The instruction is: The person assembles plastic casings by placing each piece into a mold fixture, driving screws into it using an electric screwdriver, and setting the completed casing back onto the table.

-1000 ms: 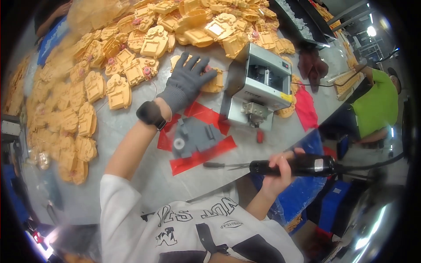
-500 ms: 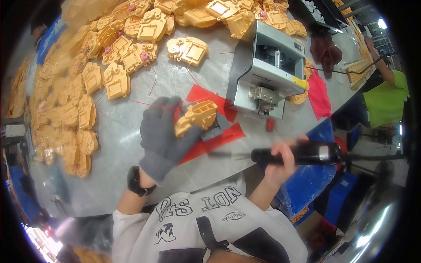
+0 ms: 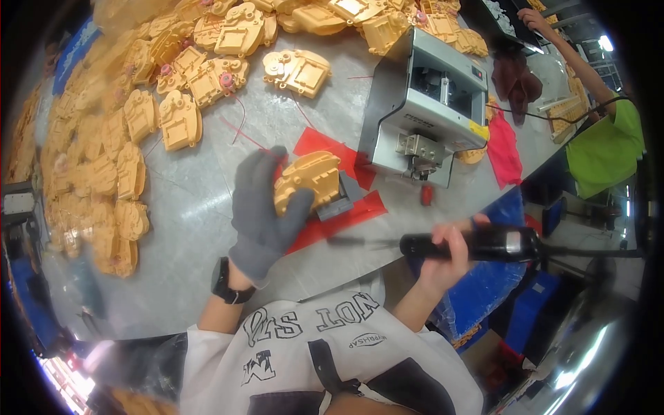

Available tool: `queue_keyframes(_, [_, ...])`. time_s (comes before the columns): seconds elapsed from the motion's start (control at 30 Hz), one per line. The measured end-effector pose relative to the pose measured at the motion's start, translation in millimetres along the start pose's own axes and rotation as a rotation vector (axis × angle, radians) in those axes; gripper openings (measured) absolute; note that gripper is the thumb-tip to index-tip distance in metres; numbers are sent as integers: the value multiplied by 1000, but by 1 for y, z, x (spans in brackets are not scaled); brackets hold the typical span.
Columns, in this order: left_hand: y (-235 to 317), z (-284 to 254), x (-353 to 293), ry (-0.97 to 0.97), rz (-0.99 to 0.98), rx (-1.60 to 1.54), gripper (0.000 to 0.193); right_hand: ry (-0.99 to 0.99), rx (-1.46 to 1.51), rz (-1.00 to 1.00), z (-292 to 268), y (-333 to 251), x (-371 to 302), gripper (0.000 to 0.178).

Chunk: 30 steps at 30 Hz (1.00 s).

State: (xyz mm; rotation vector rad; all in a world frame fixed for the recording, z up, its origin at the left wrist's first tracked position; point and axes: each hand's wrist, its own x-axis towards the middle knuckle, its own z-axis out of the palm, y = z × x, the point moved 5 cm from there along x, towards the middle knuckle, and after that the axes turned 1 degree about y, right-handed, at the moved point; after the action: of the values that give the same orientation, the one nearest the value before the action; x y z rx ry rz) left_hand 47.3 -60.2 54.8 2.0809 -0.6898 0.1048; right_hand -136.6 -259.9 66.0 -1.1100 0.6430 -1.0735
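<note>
Yellow pile (image 3: 138, 183) on the far left, then your gloved left hand (image 3: 266, 211) gripping one yellow housing (image 3: 315, 178) tilted over the gray block (image 3: 337, 207); can't tell if they're touching. Looks like the positioning step to me, so next calls for lining it up square. Your bare right hand (image 3: 446, 257)'s wrapped round the black corded tool (image 3: 494, 243).

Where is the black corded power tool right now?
In the head view, the black corded power tool sits right of centre, gripped in the person's right hand, below the grey benchtop machine, its blurred tip pointing left.
</note>
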Motion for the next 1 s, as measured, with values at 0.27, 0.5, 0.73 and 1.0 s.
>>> queue_keyframes(0.27, [-16, 4, -10, -112, -385, -155, 63, -15, -5, 11, 3, 1, -2, 44])
queue_keyframes(0.5, [-23, -6, -18, -90, -450, -399, 73, -9, -11, 15, 2, 1, -3, 44])
queue_keyframes(0.73, [-30, -9, -20, -30, -470, -233, 86, -20, -20, 19, 6, 4, -3, 43])
queue_keyframes(1.0, [-30, 11, -8, -83, -350, -107, 83, -38, -24, 17, 9, 2, -5, 43])
